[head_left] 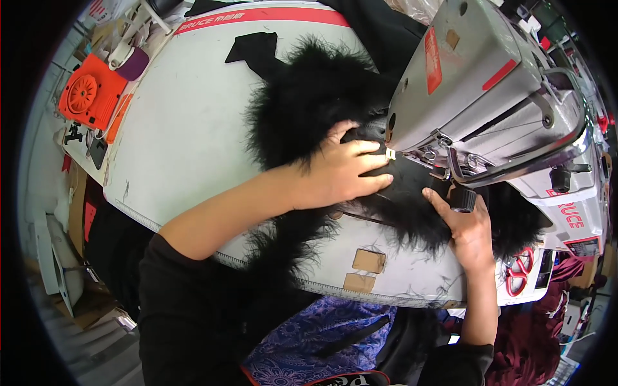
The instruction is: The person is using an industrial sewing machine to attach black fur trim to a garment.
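Black fabric with long fluffy fur trim lies bunched around the needle area of a grey-white sewing machine. My left hand rests flat on the smooth black part, fingers spread, just left of the presser foot. To the right of the needle, my right hand lies on the furry edge, its thumb stretched out apart from the fingers. A black knob on the machine partly covers those fingers. Fur hides part of the fabric's edges.
Red-handled scissors lie at the right of the white table. Two tan squares sit near its front edge, above a measuring strip. An orange device and a purple-and-white spool stand far left. Black fabric lies behind the fur.
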